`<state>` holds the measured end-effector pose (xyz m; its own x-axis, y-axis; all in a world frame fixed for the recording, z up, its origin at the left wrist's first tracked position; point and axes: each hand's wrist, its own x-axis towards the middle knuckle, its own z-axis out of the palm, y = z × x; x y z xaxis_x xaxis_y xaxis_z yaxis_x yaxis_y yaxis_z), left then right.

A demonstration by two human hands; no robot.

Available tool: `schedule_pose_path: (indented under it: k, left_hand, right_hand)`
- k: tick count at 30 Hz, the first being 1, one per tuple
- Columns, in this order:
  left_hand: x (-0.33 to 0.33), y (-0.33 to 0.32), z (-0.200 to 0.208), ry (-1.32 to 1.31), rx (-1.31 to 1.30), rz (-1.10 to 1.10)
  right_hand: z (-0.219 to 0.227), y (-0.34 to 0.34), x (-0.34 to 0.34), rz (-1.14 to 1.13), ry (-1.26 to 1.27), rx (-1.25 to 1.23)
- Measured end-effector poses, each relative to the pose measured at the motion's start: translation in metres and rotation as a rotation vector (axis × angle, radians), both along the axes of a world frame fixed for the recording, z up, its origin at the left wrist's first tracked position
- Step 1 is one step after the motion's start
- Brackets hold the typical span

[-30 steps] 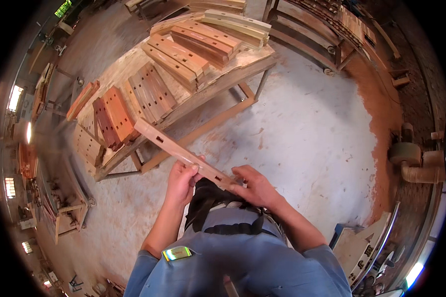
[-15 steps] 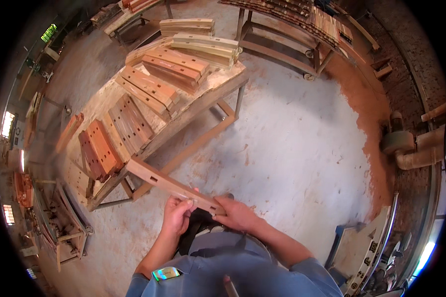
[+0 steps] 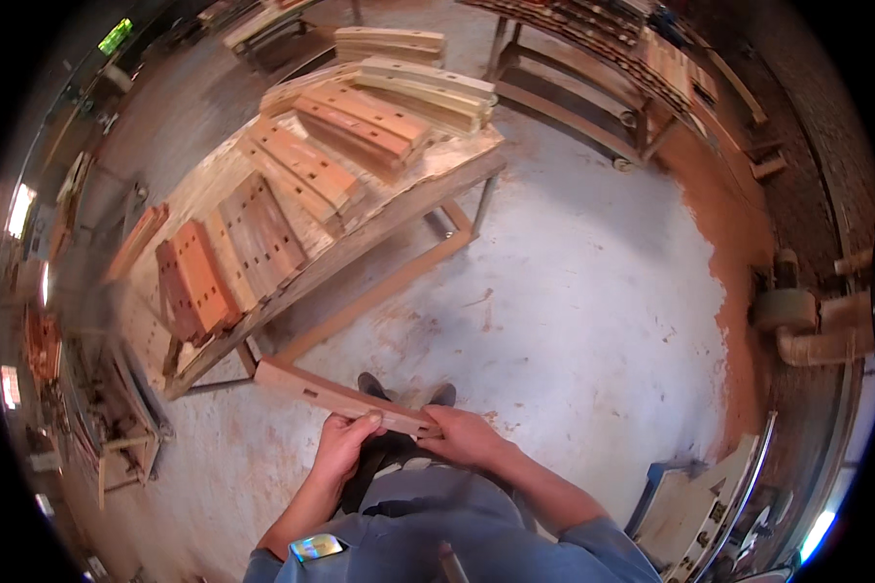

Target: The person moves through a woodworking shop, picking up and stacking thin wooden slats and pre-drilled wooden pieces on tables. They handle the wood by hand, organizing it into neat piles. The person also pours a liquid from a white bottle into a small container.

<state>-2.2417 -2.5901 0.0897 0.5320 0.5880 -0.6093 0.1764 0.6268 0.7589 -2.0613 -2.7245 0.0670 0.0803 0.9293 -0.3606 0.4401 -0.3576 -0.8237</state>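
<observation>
A long pinkish-brown wooden rail [image 3: 326,391] with rectangular mortise slots is held level in front of my waist. My left hand [image 3: 345,442] grips it near the middle, thumb on the upper side and fingers beneath. At the right end, my right hand [image 3: 465,437] is closed round the wood. The far left end of the rail reaches out toward the near corner of the workbench [image 3: 360,233]. On that bench lie several stacks of similar slotted rails, among them an orange-red stack [image 3: 204,275], a brown stack [image 3: 260,225] and a pale stack [image 3: 428,89].
A wheeled rack [image 3: 574,102] loaded with wood strips stands at the far right. Reddish sawdust [image 3: 724,233] lies along the right wall beside a duct [image 3: 831,325]. A machine with a metal edge [image 3: 695,500] is at my lower right. A wooden cart [image 3: 126,442] stands at left.
The rail has swung a little lower at its far left end, and it has turned slightly. My shoes now show beyond it. Both hands keep their hold, and the view has shifted slightly.
</observation>
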Motion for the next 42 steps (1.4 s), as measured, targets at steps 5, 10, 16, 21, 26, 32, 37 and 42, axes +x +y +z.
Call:
schedule_pose_path:
  k: [5, 10, 16, 21, 26, 32, 37, 42]
  left_hand:
    - [0.004, 0.004, -0.003, 0.129, 0.031, -0.092]
    - [-0.004, 0.003, -0.003, 0.157, 0.062, -0.106]
    - [-0.02, -0.004, -0.008, 0.248, -0.022, -0.013]
    - [-0.026, -0.008, -0.013, 0.22, -0.057, -0.017]
    - [-0.035, 0.001, -0.006, 0.184, 0.101, -0.131]
    - [-0.094, 0.008, -0.033, 0.345, 0.328, -0.149]
    - [-0.205, -0.004, -0.092, 0.766, 0.656, -0.302]
    - [-0.357, -0.058, -0.209, 0.865, 0.616, -0.387]
  right_hand:
    - [0.01, 0.007, 0.005, 0.017, 0.031, -0.095]
    - [-0.002, 0.011, 0.002, 0.093, 0.061, -0.045]
    - [-0.02, 0.016, -0.007, 0.18, 0.054, -0.076]
    - [-0.017, 0.016, -0.012, 0.198, 0.032, -0.091]
    - [-0.007, 0.021, -0.025, 0.136, 0.097, -0.203]
    - [-0.014, 0.029, -0.061, 0.078, 0.069, -0.222]
    - [-0.009, 0.043, -0.098, -0.043, 0.095, -0.327]
    - [0.012, 0.047, -0.126, -0.258, 0.234, -0.443]
